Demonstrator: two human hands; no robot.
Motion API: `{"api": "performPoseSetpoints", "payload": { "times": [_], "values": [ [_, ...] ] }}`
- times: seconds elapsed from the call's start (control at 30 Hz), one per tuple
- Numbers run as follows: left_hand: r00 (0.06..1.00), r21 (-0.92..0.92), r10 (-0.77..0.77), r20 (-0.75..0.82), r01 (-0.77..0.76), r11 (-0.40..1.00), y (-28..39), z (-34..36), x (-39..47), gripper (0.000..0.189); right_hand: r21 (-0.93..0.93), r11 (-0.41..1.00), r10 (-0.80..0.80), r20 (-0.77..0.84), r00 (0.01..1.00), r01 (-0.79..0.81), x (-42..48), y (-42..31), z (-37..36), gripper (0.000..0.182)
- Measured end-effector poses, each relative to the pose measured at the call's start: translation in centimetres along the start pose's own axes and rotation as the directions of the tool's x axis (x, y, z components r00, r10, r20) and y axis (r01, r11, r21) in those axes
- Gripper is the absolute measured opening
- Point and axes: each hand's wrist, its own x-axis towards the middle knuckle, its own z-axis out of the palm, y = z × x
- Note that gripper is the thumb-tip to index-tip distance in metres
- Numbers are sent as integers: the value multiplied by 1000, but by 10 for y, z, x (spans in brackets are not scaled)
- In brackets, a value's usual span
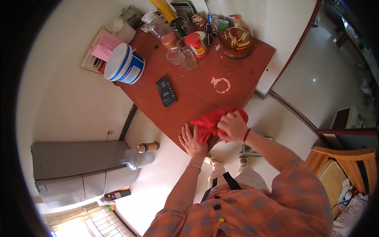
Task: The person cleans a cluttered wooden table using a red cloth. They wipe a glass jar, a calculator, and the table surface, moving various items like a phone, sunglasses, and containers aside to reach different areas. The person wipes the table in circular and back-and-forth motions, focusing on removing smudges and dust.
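A bunched red cloth (207, 121) lies on the reddish-brown tabletop (189, 89) near its front corner. My right hand (232, 126) grips the cloth by its right part, fingers curled into it and slightly blurred. Flat on the table at the corner, my left hand (194, 142) has its fingers spread; its index side meets the cloth's left end. Beyond the cloth, a pale ring-shaped mark (227, 86) shows on the tabletop. A smartphone (166, 91) with a lit screen lies further left.
At the table's left edge stands a white-and-blue plastic bucket (125, 66). Clear plastic containers (188, 59), a red-lidded jar (196, 44), a glass pitcher (155, 26) and a large glass jar of roots in amber liquid (237, 40) crowd the back. A wooden chair (343, 166) is at right.
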Motion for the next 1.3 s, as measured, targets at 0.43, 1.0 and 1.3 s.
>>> {"api": "performPoseSetpoints", "payload": {
  "times": [0.43, 1.0, 1.3],
  "values": [
    [999, 16, -31, 10, 30, 999, 2, 2, 0, 57, -154, 937, 306, -77, 949, -314, 44, 22, 1, 36],
    [999, -60, -40, 3, 41, 997, 4, -1, 0, 54, -94, 981, 152, -181, 972, -171, 10, 85, -7, 38],
    [1000, -17, -30, -2, 30, 999, 5, -4, 2, 55, -2, 927, 354, -325, 877, -375, 7, 30, 17, 39]
  ]
}}
